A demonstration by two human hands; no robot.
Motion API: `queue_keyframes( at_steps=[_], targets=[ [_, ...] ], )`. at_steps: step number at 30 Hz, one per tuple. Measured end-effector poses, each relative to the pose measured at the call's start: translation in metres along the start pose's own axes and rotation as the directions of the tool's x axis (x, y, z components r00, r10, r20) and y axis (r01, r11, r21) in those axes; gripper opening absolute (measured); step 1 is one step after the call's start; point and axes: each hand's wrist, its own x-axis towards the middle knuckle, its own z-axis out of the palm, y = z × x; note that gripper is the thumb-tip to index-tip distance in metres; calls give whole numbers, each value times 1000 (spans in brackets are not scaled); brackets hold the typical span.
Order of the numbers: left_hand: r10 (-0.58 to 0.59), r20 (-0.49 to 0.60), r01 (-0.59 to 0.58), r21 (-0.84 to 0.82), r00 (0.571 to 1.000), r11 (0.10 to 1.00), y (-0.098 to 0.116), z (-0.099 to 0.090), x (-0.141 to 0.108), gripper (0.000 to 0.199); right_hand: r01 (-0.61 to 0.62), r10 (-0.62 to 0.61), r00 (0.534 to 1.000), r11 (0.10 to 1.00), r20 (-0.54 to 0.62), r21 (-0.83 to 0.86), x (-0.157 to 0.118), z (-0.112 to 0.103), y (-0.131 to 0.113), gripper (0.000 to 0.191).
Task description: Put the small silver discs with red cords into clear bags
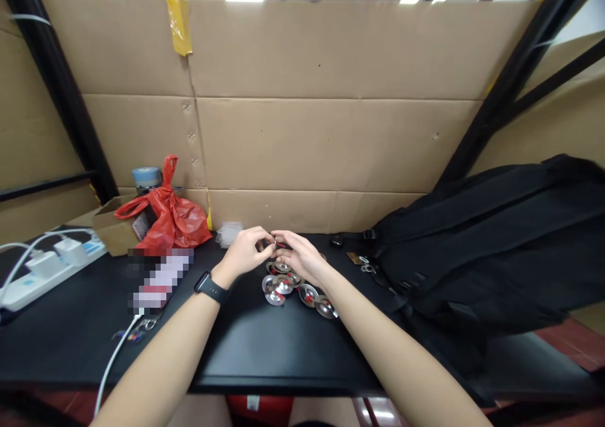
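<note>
My left hand (242,250), with a dark watch (211,286) on its wrist, pinches with thumb and forefinger. Its fingertips meet those of my right hand (305,260), whose fingers are curled together. Between them a small dark, partly shiny item with a hint of red is mostly hidden by the fingers, so its kind cannot be made out. Just below, several shiny round metal discs (283,284), cupped and with red spots at their middles, lie in a loose cluster on the black table (265,351). Part of the cluster is covered by my right hand and wrist.
A red plastic bag (177,216) and small cardboard box (113,228) stand at back left, beside a white power strip (51,269). A clear plastic packet (229,233) lies behind my left hand. A large black backpack (496,244) fills the right. Cardboard panels (307,143) wall the back.
</note>
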Motion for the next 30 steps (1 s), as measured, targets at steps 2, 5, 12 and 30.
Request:
queue_keyframes(
  at_steps=[2,5,12,30],
  targets=[
    [27,-6,-27,-2,1000,1000,1,-1,0,5,25,-24,1000,996,13,-84,-1,-1,3,40],
    [43,-5,-43,-23,999,999,0,-3,0,3,73,-76,997,975,-3,-212,-1,-1,8,50],
    [-70,-12,70,-38,997,997,-25,-23,0,6,145,-213,971,888,-111,-436,5,-18,-5,48],
    [-300,450,276,121,841,954,-81,-39,-15,21,-177,37,984,107,-173,-979,-6,-120,-31,32]
  ],
)
